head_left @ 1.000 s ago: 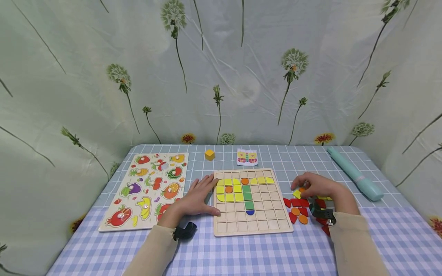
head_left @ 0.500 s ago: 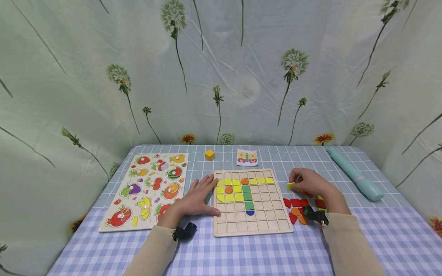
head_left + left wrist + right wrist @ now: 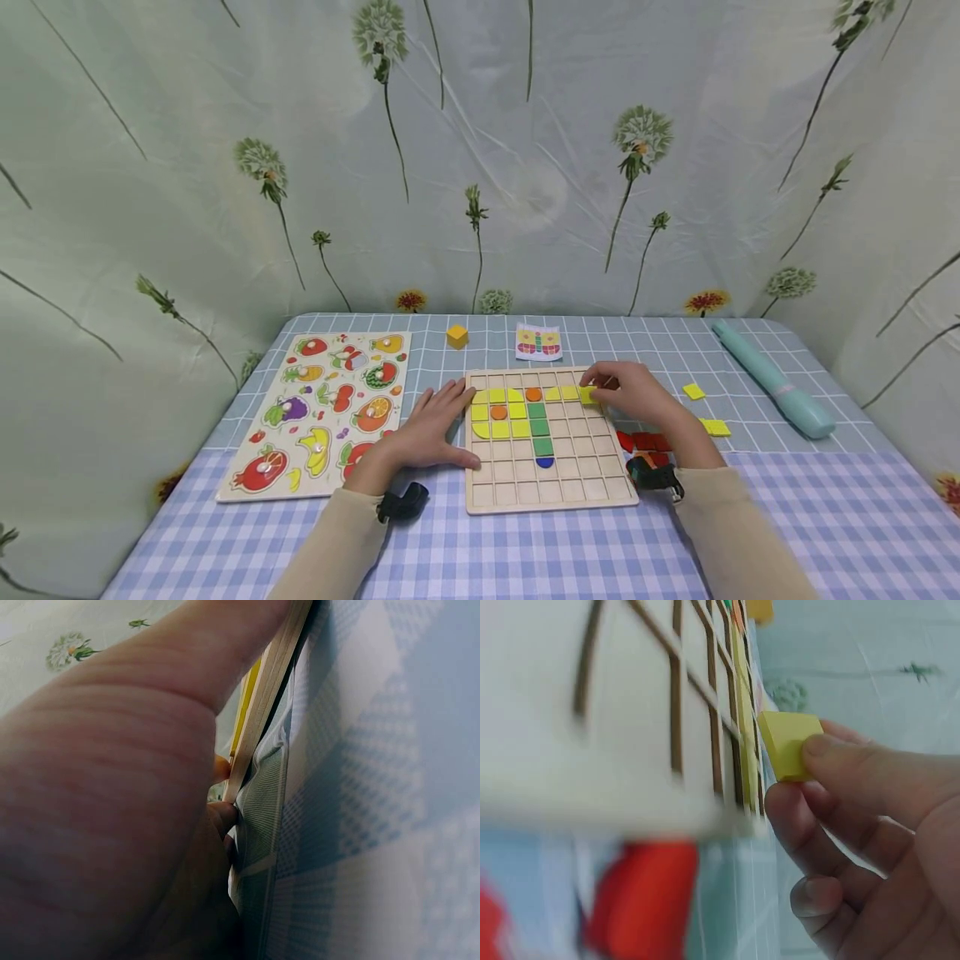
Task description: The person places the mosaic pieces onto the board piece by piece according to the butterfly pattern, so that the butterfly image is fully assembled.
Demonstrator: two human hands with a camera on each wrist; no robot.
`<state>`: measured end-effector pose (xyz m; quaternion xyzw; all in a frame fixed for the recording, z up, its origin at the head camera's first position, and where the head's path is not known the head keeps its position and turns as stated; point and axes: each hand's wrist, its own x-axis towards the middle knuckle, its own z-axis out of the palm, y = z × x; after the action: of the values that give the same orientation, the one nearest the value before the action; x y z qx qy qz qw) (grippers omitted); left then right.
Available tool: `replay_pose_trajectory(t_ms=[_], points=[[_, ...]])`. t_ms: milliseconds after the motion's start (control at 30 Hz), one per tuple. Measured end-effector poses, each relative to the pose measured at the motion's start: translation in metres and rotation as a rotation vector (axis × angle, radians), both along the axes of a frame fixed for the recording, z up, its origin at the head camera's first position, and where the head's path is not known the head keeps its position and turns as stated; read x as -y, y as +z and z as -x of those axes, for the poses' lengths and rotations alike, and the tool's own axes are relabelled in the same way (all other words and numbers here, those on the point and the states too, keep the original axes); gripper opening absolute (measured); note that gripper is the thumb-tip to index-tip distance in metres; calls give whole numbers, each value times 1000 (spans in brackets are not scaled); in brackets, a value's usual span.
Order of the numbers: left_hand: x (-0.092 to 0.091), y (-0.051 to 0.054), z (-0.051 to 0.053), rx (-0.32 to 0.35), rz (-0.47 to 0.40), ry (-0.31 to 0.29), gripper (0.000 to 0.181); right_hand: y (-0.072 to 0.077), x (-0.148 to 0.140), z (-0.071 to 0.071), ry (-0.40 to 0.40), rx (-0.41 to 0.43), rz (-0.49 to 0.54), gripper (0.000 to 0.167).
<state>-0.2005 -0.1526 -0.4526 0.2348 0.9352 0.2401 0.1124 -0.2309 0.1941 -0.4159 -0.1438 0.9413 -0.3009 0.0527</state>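
A wooden grid board (image 3: 510, 493) lies on the table with yellow, orange, green and blue tiles in its cells. My left hand (image 3: 429, 435) rests along its left edge, fingers spread and thumb at the rim. In the left wrist view, the thumb side hides most of the board's edge (image 3: 259, 705). My right hand (image 3: 633, 393) is over the board's upper right corner. Between thumb and fingers it pinches a yellow tile (image 3: 786, 742), beside the row of yellow tiles. The right wrist view shows this tile tilted and apart from the grid.
Red tiles (image 3: 648, 442) lie right of the board, partly hidden by my right wrist. Loose yellow tiles (image 3: 693, 392) lie farther right, near a teal rolled object (image 3: 772, 379). A fruit puzzle board (image 3: 315, 417) lies left. Behind are a yellow cube (image 3: 457, 337) and a pattern card (image 3: 537, 342).
My right hand has picked a yellow tile from the loose pile and moved it left to the board's upper right corner. The left hand has stayed in place.
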Motion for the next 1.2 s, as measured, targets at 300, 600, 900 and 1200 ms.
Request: replay_pose_trajectory(t_ms=[300,600,900,1200], points=[[1,1,-1,3,-1,-3,113,-4,29,-6,52,0,43,11],[0,2,-1,7,11,0,113,-9,38,-8,108,-66,48,11],[0,1,0,1,9,0,113,-12,40,-8,118,-85,36,10],[-1,0,1,-4,10,-5,113,-13,43,-9,78,-86,-34,7]])
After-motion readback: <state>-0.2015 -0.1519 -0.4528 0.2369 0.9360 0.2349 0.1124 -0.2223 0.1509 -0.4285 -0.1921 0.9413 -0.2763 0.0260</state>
